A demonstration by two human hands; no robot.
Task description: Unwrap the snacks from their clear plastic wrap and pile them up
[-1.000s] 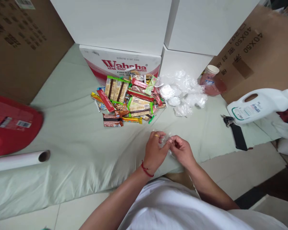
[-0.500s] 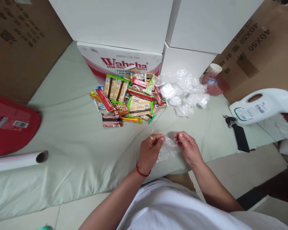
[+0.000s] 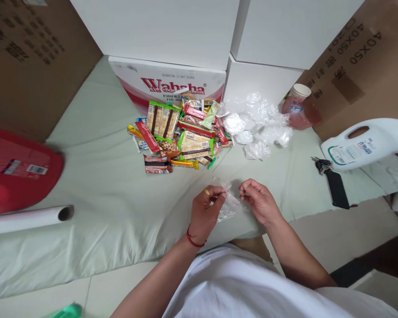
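Observation:
A crumpled clear plastic bag (image 3: pixel 230 207) hangs just above the cloth in front of me. My left hand (image 3: pixel 207 210) is closed, pinching the bag's upper part between thumb and fingertips. To the right of the bag is my right hand (image 3: pixel 260 201), its thumb pressed against curled fingers. Whether those fingers hold a thin edge of the film cannot be made out. Beyond my hands lies a pile of wrapped snack bars and biscuits (image 3: pixel 195 143). Beside it, on the right, sits a heap of crumpled clear plastic bags (image 3: pixel 252 121).
White cartons (image 3: pixel 167 79) stand behind the piles. On the right are a paper cup (image 3: pixel 300 91), a reddish translucent container (image 3: pixel 301 117), a white detergent bottle (image 3: pixel 361 143), keys (image 3: pixel 322 164) and a black phone-like object (image 3: pixel 337 189). A red container (image 3: pixel 23 172) and white roll (image 3: pixel 29 220) lie left.
My right hand has drawn slightly away from the bag, so the gap between them is wider. The bag stays in my left hand. The whole view has shifted a little.

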